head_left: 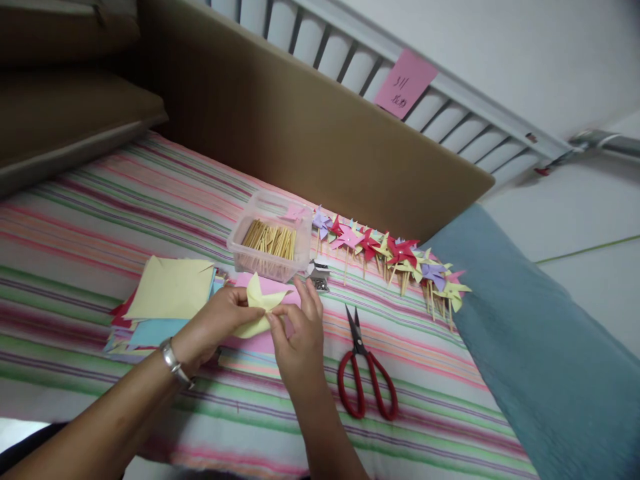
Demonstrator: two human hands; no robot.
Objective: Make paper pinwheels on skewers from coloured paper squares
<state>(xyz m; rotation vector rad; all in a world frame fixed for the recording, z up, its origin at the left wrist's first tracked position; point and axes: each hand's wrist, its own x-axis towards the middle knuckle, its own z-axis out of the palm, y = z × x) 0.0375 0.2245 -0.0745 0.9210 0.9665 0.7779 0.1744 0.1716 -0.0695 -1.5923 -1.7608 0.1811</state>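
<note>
A: What do the hands have?

B: The left hand [220, 320] and right hand [297, 340] both pinch a folded yellow paper [260, 303], fingers closed on its edges, just above a pink sheet [260, 343] in the middle of the striped cloth [100, 220].

A: And around it?

B: A stack of coloured squares [170, 290] lies left and a clear box of sticks [270, 240] just beyond. A small metal tool [317, 273] is beside the box. Red scissors [365, 373] lie to the right, open. A row of pinwheels [395, 257] runs far right. Nothing covers the paper.
</note>
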